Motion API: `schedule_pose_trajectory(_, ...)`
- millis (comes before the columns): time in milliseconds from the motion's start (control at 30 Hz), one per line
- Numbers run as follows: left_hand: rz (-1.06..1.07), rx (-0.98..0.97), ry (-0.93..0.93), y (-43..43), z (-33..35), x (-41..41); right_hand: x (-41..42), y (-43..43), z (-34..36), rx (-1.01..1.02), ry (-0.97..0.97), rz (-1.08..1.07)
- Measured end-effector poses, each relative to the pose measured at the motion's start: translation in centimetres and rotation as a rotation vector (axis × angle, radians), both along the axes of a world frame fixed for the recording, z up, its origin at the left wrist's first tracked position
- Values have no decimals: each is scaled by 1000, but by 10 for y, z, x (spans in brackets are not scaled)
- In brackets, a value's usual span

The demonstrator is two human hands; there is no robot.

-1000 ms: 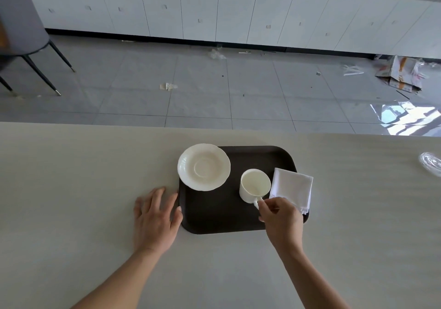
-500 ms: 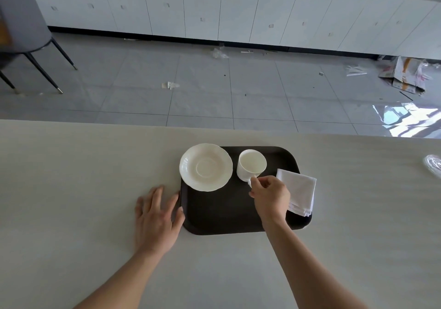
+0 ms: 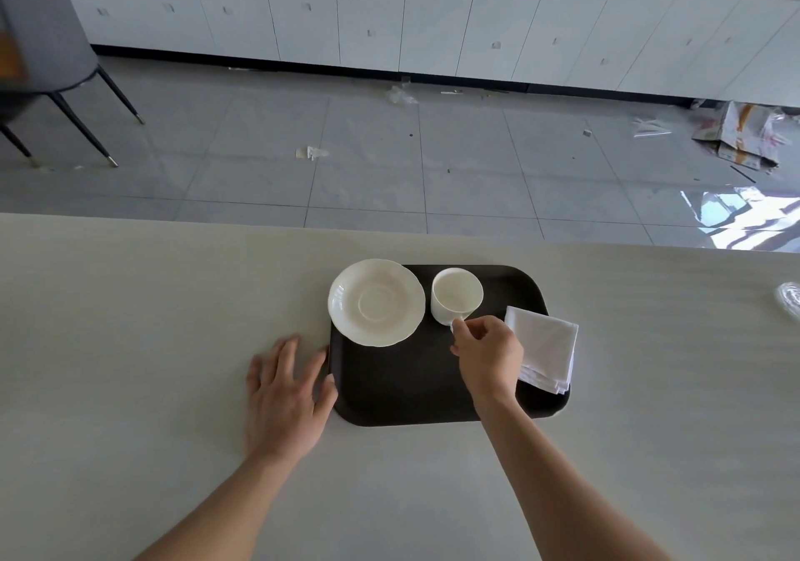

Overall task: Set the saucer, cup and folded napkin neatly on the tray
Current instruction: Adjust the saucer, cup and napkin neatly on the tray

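Observation:
A dark brown tray (image 3: pixel 407 391) lies on the pale table. A white saucer (image 3: pixel 375 302) sits on the tray's far left corner and overhangs its rim. Right beside it stands an empty white cup (image 3: pixel 456 295), upright, near the tray's far edge. My right hand (image 3: pixel 488 355) pinches the cup's handle from the near side. A folded white napkin (image 3: pixel 545 347) rests on the tray's right side, jutting over the rim. My left hand (image 3: pixel 288 391) lies flat on the table, fingers spread, its thumb side touching the tray's left edge.
The table's far edge (image 3: pixel 173 225) drops to a grey tiled floor with scattered litter. A clear plastic object (image 3: pixel 790 305) lies at the table's right edge. A grey chair (image 3: pixel 52 66) stands on the floor at far left.
My right hand has carried the cup by its handle from the tray's near middle, beside the napkin, to the far side next to the saucer. My left hand has stayed by the tray.

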State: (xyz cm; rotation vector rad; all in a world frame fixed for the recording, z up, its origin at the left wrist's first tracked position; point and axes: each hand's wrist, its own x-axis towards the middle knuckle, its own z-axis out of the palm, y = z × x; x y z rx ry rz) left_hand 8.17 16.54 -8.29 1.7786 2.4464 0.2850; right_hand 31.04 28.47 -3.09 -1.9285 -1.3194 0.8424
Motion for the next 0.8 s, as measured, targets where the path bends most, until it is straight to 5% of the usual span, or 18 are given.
schedule_pose_trajectory(800,4,0,-16,-1,1,0,8,6,-3,10,40,39)
